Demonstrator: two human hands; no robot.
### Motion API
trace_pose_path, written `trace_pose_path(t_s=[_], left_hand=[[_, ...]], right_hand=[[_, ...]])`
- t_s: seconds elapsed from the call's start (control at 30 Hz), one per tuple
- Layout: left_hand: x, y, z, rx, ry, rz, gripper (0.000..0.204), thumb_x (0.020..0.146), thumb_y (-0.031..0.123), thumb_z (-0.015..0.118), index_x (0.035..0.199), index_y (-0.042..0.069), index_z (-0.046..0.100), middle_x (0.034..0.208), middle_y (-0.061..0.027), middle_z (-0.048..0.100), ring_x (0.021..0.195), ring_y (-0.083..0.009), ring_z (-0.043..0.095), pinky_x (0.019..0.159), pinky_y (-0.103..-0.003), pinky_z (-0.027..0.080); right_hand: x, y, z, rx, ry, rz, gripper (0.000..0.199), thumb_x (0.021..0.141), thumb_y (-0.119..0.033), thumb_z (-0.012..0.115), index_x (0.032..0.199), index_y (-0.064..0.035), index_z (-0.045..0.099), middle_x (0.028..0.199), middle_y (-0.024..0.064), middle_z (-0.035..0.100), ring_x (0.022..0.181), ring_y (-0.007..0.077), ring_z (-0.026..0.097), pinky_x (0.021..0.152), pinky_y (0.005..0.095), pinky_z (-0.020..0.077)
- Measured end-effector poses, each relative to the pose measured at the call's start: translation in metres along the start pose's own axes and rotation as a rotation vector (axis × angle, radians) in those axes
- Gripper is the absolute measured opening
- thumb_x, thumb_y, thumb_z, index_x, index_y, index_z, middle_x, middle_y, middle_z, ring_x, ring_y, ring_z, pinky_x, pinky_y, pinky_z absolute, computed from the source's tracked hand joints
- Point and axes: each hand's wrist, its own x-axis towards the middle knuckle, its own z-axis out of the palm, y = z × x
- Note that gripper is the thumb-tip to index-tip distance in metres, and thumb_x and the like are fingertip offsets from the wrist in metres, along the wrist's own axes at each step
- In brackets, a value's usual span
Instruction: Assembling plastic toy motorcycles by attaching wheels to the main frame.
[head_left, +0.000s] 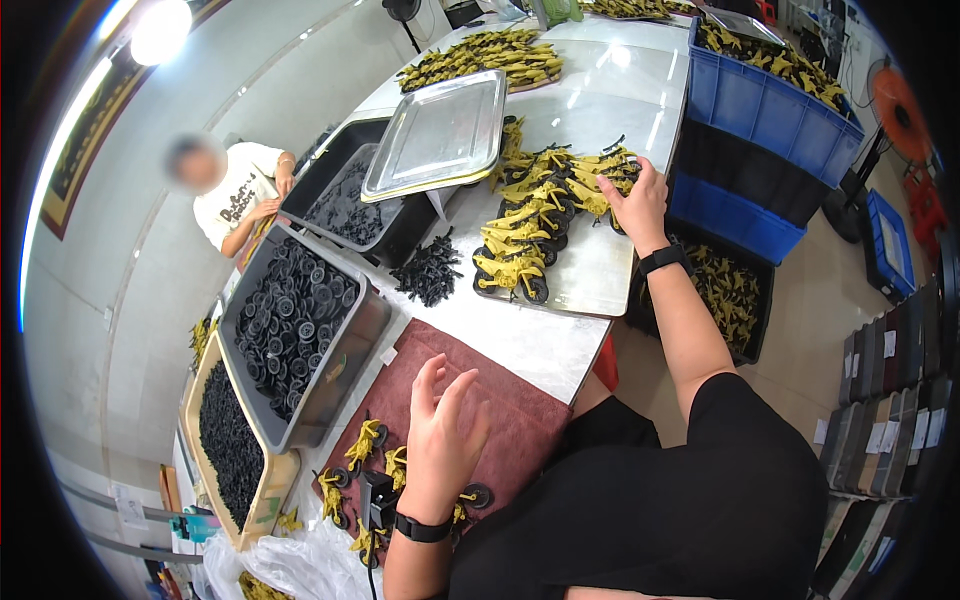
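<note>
My right hand [640, 205] reaches over a metal tray [590, 285], thumb and fingers around the end of a yellow-and-black toy motorcycle [612, 172] at the right of a packed group. Rows of similar toy motorcycles [520, 235] stand on that tray, wheels showing. My left hand [445, 435] is raised above a reddish-brown cloth [520, 390], fingers apart and slightly curled, with nothing visible in it. Several more toy motorcycles [365, 440] lie on the cloth around my left wrist, partly hidden by it. A small black device [378, 500] is beside that wrist.
A grey bin [375, 320] holds black wheels; a cream bin [270, 480] holds small black parts. An empty metal tray [440, 130] rests over a black bin [385, 240]. Blue crates [740, 110] are stacked at right. A person [235, 195] sits across the table.
</note>
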Motion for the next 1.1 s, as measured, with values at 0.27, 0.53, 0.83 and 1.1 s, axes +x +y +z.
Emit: trace_pose_path(t_s=[0.27,0.53,0.83,1.1], left_hand=[[-0.008,0.002,-0.003,0.013,-0.077,0.019,0.035,0.073,-0.001,0.066,0.108,0.003,0.061,0.126,-0.0141,0.046,0.108,-0.0283,0.055,0.089,-0.037,0.048],[-0.024,0.002,-0.014,0.013,-0.103,0.031,0.039,0.073,0.003,0.069,0.110,0.006,0.060,0.126,-0.0178,0.047,0.105,-0.0325,0.056,0.084,-0.038,0.050],[-0.047,-0.008,-0.029,-0.017,-0.077,-0.100,0.040,0.074,0.002,0.067,0.113,0.006,0.059,0.129,-0.0166,0.045,0.108,-0.0304,0.054,0.086,-0.036,0.048],[-0.047,0.017,-0.030,-0.051,-0.054,-0.035,0.040,0.072,0.001,0.070,0.110,0.006,0.061,0.127,-0.0167,0.046,0.106,-0.0295,0.056,0.083,-0.035,0.050]], right_hand=[[0.005,0.015,0.004,-0.045,-0.192,-0.056,0.102,0.070,-0.068,0.064,0.139,-0.0030,0.028,0.129,0.0252,0.038,0.122,0.0419,0.037,0.095,0.0570,0.0353],[-0.002,0.001,-0.022,0.180,0.220,-0.229,0.068,0.080,-0.040,0.069,0.128,0.0007,0.041,0.119,0.0208,0.049,0.114,0.0357,0.045,0.097,0.0445,0.0362],[-0.072,-0.210,-0.198,1.105,-0.269,-1.136,0.004,0.076,-0.014,0.064,0.072,-0.0146,0.064,0.069,-0.0029,0.054,0.057,0.0115,0.050,0.052,0.0238,0.0353],[-0.076,-0.221,-0.275,1.245,-0.584,-1.137,0.019,0.076,-0.028,0.067,0.088,-0.0146,0.063,0.086,0.0014,0.055,0.072,0.0159,0.048,0.062,0.0311,0.0345]])
